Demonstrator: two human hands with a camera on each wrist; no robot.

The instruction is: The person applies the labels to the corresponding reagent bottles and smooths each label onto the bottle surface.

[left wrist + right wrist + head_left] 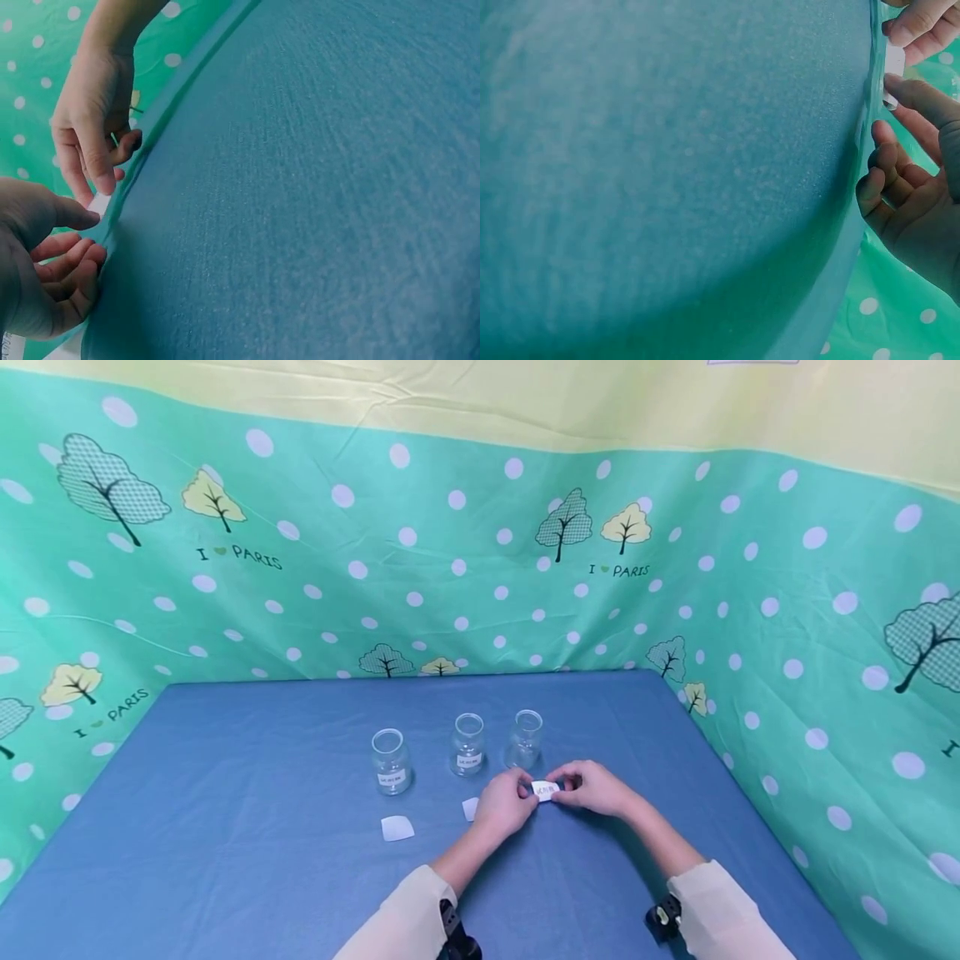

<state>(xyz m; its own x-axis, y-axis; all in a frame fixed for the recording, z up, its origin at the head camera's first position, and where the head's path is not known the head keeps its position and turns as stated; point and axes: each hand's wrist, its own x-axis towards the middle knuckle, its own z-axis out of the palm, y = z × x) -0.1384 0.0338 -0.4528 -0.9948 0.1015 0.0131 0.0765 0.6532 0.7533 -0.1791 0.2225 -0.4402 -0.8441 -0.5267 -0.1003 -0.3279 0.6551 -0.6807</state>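
"What colours reach you on the feed?"
"I see a dark-lettered white label [546,790] and a plain blue tabletop [247,793]."
"And the backdrop [450,610]?"
"On my screen it's green with white dots, checked and yellow trees [626,522], and a pale yellow upper band [570,402]. Both sleeves [408,914] are cream."

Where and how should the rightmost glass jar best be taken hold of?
The rightmost jar is probably best gripped round its rounded body, coming from the right: it stands upright, and the middle jar is close on its left. The right hand suits, once free of the paper label.
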